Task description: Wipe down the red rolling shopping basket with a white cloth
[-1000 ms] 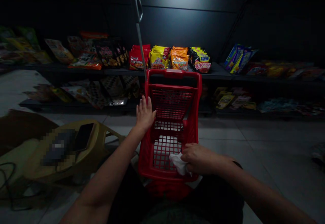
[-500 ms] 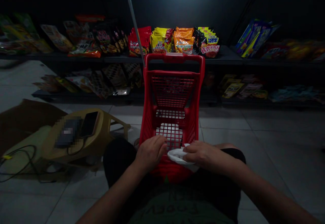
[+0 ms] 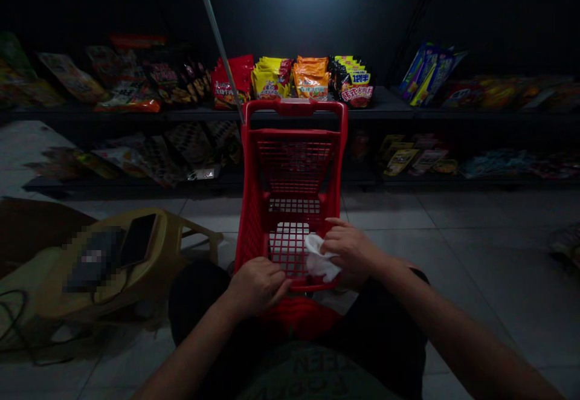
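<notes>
cart: red shopping cart [image 3: 290,170], long axis pointing straight ahead at shelf [image 3: 389,109]
right hand [image 3: 351,252]: half-closed on white cloth [image 3: 321,259]
left hand [image 3: 256,286]: curled on near rim
hidden: cart base, behind my lap

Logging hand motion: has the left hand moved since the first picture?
Yes: the left hand has moved back toward the person, away from the red cart's far handle, to its near rim.

Ahead of you, the upper black shelf [image 3: 389,107] carries bright snack bags [image 3: 290,80], the lower shelf [image 3: 67,185] holds more packets [image 3: 145,158], and a tan plastic seat [image 3: 167,234] stands on the tile floor [image 3: 389,212] at lower left.
</notes>
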The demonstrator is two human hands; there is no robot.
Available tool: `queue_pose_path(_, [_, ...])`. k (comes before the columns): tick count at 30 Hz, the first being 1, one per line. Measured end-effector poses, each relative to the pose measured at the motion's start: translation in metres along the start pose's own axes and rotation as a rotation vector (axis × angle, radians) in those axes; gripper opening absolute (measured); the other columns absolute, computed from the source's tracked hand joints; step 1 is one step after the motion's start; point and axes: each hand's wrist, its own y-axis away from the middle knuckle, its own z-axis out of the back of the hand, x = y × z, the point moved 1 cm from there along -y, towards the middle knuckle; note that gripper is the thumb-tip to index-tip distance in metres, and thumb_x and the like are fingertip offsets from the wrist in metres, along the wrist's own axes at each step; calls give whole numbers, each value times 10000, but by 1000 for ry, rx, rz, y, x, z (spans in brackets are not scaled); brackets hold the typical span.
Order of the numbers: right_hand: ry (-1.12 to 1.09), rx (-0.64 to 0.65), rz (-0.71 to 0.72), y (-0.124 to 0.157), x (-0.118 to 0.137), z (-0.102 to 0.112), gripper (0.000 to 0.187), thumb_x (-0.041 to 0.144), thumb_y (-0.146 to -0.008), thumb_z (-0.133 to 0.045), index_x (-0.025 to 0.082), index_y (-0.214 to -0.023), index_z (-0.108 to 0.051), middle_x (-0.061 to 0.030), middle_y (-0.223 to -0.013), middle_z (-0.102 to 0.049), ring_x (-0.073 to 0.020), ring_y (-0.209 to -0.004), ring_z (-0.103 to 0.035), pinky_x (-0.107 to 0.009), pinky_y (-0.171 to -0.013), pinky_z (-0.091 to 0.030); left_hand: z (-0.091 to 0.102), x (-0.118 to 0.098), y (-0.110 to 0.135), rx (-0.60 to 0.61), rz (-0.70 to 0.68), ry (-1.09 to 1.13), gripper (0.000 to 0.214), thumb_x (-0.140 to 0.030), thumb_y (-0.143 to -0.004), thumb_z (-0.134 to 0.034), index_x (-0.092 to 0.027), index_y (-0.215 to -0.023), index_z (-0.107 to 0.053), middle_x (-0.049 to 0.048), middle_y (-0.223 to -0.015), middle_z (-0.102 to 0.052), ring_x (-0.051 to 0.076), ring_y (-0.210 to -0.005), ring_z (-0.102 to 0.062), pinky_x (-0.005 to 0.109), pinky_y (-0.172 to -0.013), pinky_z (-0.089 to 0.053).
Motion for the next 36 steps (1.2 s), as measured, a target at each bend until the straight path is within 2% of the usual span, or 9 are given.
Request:
queue_pose_path(5, [-33, -132, -41, 7, 36, -40, 100, 189, -884, -618, 255, -927, -679, 4, -850, -650, -169, -884, -598, -403, -1158, -298, 2, 26, 1, -20, 62, 11, 291, -266, -968, -512, -196, -708, -624, 8, -679, -665, 158, -655, -614, 316, -663, -438])
queue_pose_path(11, [-49, -336, -179, -10, 42, -54, 65, 242, -920, -611, 216, -918, -670, -24, -817, -647, -191, -833, -572, -360, -950, -409, 1, 50, -5, -9, 224, 89, 343, -310, -1008, -440, -194, -781, -668, 26, -752, -702, 159, -725, -641, 300, -728, -456])
queue_pose_path(16, [-489, -640, -384, -18, 45, -53, 218, 272, -953, -484, 202, -1039, -673, -40, -939, -704, -192, -878, -612, -346, -878, -429, 2, 39, -22, -197, 597, 602, 490, -457, -1040, -325, -186, -778, -639, 43, -799, -688, 167, -769, -643, 282, -724, -478])
queue_pose_path(20, [-904, -805, -620, -19, 44, -47, 236, 319, -941, -528, 212, -1119, -641, -20, -991, -702, -179, -873, -623, -273, -762, -486, -4, 15, -44, -288, 583, 915, 492, -563, -1004, -376, -195, -1187, -647, 116, -1283, -661, 247, -1184, -614, 371, -990, -481])
queue_pose_path(23, [-993, -820, -654, -19, 48, -45, 331, 370, -899, -638, 226, -1195, -605, -9, -1022, -695, -163, -864, -629, -252, -759, -509, -14, 1, -57, -257, 519, 860, 667, -576, -941, -531, -261, -1513, -398, 108, -1639, -319, 294, -1506, -301, 482, -1220, -263])
queue_pose_path(28, [-917, -783, -598, -14, 43, -45, 368, 327, -880, -667, 234, -1229, -597, -24, -1075, -698, -166, -905, -656, -263, -783, -535, -23, -8, -58, -243, 490, 768, 507, -422, -1009, -463, -267, -1491, -436, 103, -1559, -456, 243, -1458, -406, 446, -1194, -350])
queue_pose_path(32, [-511, -1084, -655, 4, 26, -35, 202, 239, -915, -582, 231, -1103, -653, -16, -966, -692, -164, -832, -639, -279, -745, -530, -20, -20, -49, -140, 449, 449, 704, -390, -987, -497, -206, -1599, -200, 156, -1637, -316, 276, -1504, -330, 454, -1167, -390])
queue_pose_path(34, [-266, -1094, -525, 15, 25, -33, 193, 182, -920, -553, 242, -1047, -686, -35, -1019, -700, -184, -918, -645, -314, -810, -534, -19, -26, -48, 27, 439, 306, 632, -387, -979, -499, -171, -1550, -336, 186, -1496, -522, 307, -1346, -547, 453, -1030, -510])
queue_pose_path(36, [-73, -880, -280, 22, 27, -35, 221, 153, -930, -548, 257, -1023, -721, -50, -1138, -711, -204, -1062, -626, -340, -912, -521, -20, -31, -48, 227, 425, 187, 409, -368, -1000, -431, -168, -1292, -636, 153, -1124, -755, 297, -986, -739, 417, -810, -584])
